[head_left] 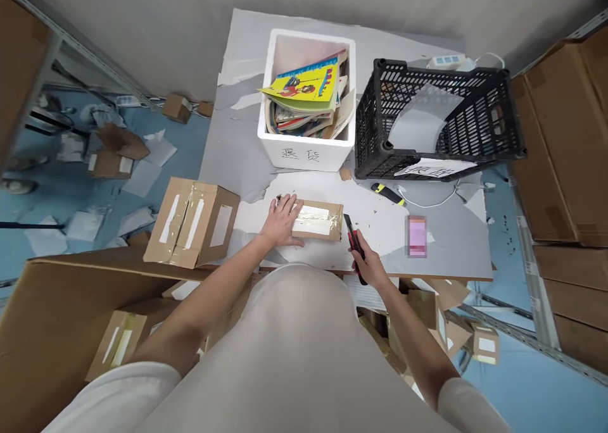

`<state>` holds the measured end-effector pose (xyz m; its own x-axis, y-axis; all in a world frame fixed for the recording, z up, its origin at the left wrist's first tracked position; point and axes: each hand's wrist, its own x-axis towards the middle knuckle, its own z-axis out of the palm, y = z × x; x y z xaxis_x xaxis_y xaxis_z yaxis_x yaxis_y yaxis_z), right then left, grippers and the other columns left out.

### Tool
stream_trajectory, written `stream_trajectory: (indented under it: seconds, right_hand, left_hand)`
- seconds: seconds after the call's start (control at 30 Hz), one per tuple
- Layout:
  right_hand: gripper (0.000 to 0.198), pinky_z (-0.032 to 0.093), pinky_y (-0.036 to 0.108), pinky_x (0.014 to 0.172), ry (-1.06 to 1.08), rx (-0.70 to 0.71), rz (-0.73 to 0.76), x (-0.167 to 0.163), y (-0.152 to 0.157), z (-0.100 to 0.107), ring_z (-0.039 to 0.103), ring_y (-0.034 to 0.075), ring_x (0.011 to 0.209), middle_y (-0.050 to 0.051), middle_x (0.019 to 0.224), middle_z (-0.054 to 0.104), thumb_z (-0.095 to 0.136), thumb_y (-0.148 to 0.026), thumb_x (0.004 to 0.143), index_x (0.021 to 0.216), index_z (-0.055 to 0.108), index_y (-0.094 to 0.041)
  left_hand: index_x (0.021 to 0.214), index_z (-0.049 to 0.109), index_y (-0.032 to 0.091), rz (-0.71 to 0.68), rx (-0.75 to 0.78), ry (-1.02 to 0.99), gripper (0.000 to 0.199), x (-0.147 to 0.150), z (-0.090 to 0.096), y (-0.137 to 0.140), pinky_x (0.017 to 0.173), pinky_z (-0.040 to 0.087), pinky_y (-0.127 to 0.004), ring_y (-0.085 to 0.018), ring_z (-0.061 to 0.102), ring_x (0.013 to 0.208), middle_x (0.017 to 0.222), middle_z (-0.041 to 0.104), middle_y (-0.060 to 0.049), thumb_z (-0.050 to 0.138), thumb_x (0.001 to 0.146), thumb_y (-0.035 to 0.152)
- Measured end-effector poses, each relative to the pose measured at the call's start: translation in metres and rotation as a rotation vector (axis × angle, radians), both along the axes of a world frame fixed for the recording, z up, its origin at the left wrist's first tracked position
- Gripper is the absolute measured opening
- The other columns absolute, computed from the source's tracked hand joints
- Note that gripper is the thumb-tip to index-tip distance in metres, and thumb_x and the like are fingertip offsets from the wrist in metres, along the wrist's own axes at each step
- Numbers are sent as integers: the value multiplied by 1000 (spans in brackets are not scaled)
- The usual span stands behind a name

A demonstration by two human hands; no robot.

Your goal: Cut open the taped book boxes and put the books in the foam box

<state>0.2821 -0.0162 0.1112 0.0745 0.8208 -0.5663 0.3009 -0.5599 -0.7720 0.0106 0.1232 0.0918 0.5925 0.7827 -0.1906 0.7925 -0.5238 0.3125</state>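
Observation:
A small brown cardboard box [335, 223] with clear tape and a white label lies flat on the table [280, 256]. My left hand [284, 221] rests on its left end, fingers spread and pressing on the top. In my right hand [368, 261] is a red and black utility knife [354, 243], gripped by the handle. Its dark blade points up and away from me, just off the box's right end. A second, black and yellow utility knife [388, 194] lies on the table farther to the right.
A white foam box [304, 153] full of books and a black plastic crate [437, 157] stand at the back. A larger taped carton [190, 224] sits at the table's left edge. A blurred pink rectangle [417, 237] lies on the right. Stacked cartons [560, 154] line the right side.

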Motion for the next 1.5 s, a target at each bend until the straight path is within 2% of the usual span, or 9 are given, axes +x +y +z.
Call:
stream_trajectory:
  seconds: [0.3,0.53,0.77,0.97,1.13,1.27,1.33,1.43,1.5]
  right_hand:
    - [74,49,24,42,126,-1,-27,0,15,-10,53,9,50,0,91,65,52,-34,82,149,21,-34]
    - [66,47,27,49,-149,38,270,19,27,10,50,12,44,-4,56,55,48,-25,83,147,32,-28]
    - [67,42,30,64,-500,107,545,14,27,38,59,22,66,6,77,67,42,-19,84,149,29,-25]
    - [63,40,29,66,-541,35,616,-5,-3,28,62,24,75,9,87,70,41,-20,86,149,29,-25]
    - [62,45,33,72,-500,37,497,-4,-30,31,63,25,82,9,94,70,37,-23,89,150,25,-25]
    - [68,50,34,66,-364,36,243,11,-32,38,63,21,69,6,88,69,44,-34,89,151,18,-25]
    - [67,52,34,62,-229,68,50,13,-22,25,64,20,71,7,97,68,49,-40,85,146,26,-24]
    - [46,53,30,58,-3,115,-227,0,5,-12,64,19,81,8,108,64,54,-41,78,119,48,-21]
    - [38,52,28,54,110,79,-343,-13,23,-35,64,17,76,5,103,64,56,-40,72,104,48,-22]
  left_hand:
    - [143,33,17,45,12,-87,116,0,-6,-1,114,8,-54,-41,25,136,146,34,-19,78,46,63]
    - [139,37,18,131,20,-114,107,5,-16,-4,113,11,-53,-40,27,133,142,36,-19,77,49,60]
    - [138,39,18,159,1,-124,103,8,-12,-3,111,14,-56,-42,26,133,143,34,-20,77,50,59]
    - [141,37,18,142,22,-120,109,5,-15,-4,111,13,-56,-42,25,134,145,32,-21,77,49,62]
    - [142,36,16,114,34,-169,111,2,-19,-5,113,10,-55,-41,24,136,147,31,-21,77,49,63]
    - [144,33,16,95,18,-199,116,-3,-13,-6,113,6,-58,-42,18,140,152,24,-22,75,49,67]
    - [145,28,16,135,38,-240,121,-10,-11,-12,112,5,-61,-43,11,142,155,15,-23,75,48,69]
    - [148,17,14,347,35,-348,131,-29,-19,-29,112,11,-60,-42,5,143,156,5,-24,76,45,70]
    - [148,16,12,498,-94,-451,129,-41,-32,-42,112,22,-56,-40,16,142,154,13,-25,77,48,66]
